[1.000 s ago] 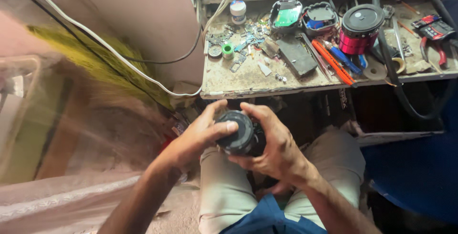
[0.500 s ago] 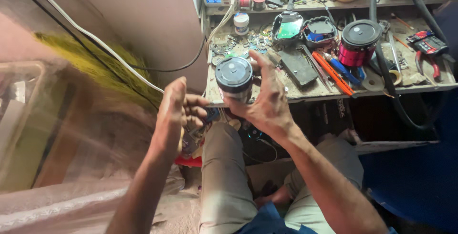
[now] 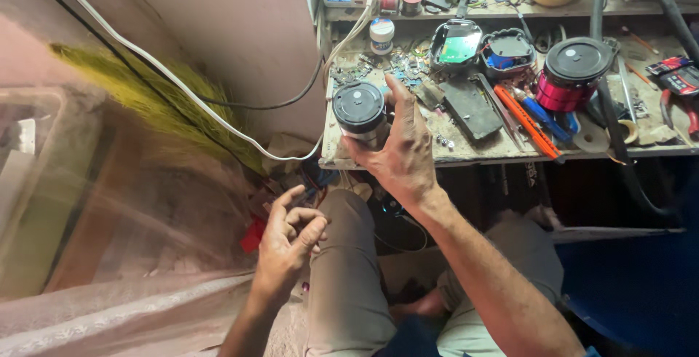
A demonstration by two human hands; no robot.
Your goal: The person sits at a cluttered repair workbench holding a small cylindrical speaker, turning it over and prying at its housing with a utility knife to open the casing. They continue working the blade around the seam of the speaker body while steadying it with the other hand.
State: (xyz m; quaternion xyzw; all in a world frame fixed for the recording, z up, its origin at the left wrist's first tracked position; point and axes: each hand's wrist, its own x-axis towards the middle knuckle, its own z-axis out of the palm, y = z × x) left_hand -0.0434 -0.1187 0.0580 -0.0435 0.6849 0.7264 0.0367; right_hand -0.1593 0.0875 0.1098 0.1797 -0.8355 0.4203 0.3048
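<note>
My right hand (image 3: 399,155) is clamped on the black-topped cylinder (image 3: 358,113), upright at the tabletop (image 3: 466,152) front-left edge, prob. to steady it. Left hand (image 3: 285,244) hangs loosely curled by my knee, holding nothing.

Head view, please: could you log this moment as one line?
right hand: holds black-topped cylinder at workbench edge | left hand: empty, by knee
</note>
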